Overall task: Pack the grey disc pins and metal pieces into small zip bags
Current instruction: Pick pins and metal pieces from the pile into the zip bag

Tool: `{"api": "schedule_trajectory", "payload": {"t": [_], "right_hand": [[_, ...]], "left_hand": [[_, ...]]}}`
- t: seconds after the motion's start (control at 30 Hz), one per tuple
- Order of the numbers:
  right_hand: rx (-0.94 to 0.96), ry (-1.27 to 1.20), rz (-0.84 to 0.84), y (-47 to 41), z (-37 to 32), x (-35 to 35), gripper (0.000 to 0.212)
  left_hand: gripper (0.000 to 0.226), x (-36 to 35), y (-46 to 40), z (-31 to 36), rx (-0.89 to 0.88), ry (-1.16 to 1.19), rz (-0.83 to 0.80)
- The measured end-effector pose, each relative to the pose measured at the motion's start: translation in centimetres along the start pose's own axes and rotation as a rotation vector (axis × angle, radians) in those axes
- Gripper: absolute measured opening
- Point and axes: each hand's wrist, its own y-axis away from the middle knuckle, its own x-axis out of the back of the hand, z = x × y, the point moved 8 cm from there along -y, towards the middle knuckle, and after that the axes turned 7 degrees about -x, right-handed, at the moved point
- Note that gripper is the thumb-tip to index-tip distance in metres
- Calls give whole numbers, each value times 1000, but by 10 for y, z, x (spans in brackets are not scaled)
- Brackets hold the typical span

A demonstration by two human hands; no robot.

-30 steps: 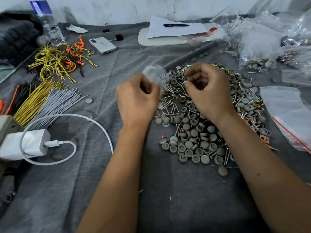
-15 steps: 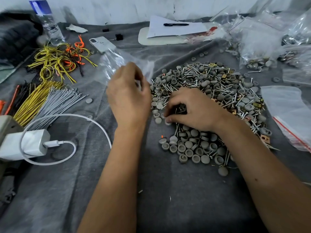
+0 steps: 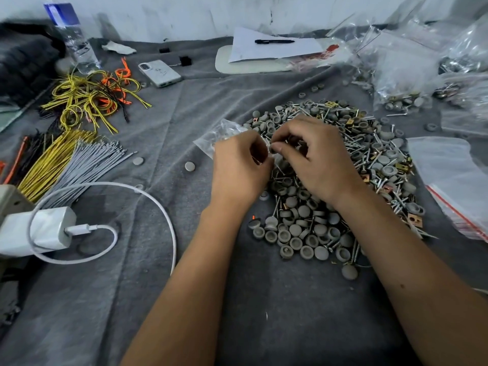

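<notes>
Both hands meet over the near-left edge of a heap of grey disc pins, one holding a small clear zip bag.

The left hand (image 3: 239,169) has its fingers curled round the crumpled zip bag (image 3: 220,134), which sticks out to that hand's far left side above the grey cloth (image 3: 184,260). The right hand (image 3: 314,159) is just beside it, fingers bent and thumb tip pinched toward the bag's mouth; whether it holds a piece cannot be made out. The heap of grey disc pins (image 3: 306,231), mixed with screws and small brass-coloured metal pieces (image 3: 414,220), lies under and to the right of the right hand and runs on toward the person. Two loose discs sit left of the left hand. Further left lie a white charger (image 3: 39,231) and bundles of yellow and grey wires (image 3: 66,159). A flat zip bag (image 3: 449,180) lies right of the heap.
</notes>
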Motion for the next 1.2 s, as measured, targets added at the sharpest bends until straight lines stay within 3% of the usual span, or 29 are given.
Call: {"api": "schedule_trajectory", "payload": {"t": [0.13, 0.27, 0.4, 0.53, 0.77, 0.93, 1.07, 1.2], "right_hand": [[10, -78, -28, 2, -4, -3, 6], [-8, -70, -28, 2, 0, -2, 5], [-19, -65, -30, 2, 2, -3, 4], [-29, -34, -12, 2, 5, -4, 5], [-38, -85, 15, 3, 7, -1, 18], [-43, -154, 12, 2, 9, -3, 8], [-68, -210, 36, 2, 10, 2, 16], [-13, -113, 133, 4, 1, 14, 14]], "left_hand": [[16, 3, -1, -6, 76, 95, 67], [21, -2, 3, -27, 294, 309, 53], [20, -1, 5, -32, 373, 496, 114], [21, 8, 3, -29, 340, 576, 209], [25, 19, -2, -16, 185, 467, 281], [23, 19, -1, -15, 168, 435, 279], [23, 21, -1, -19, 188, 435, 301], [24, 26, 1, -22, 213, 447, 361]]}}
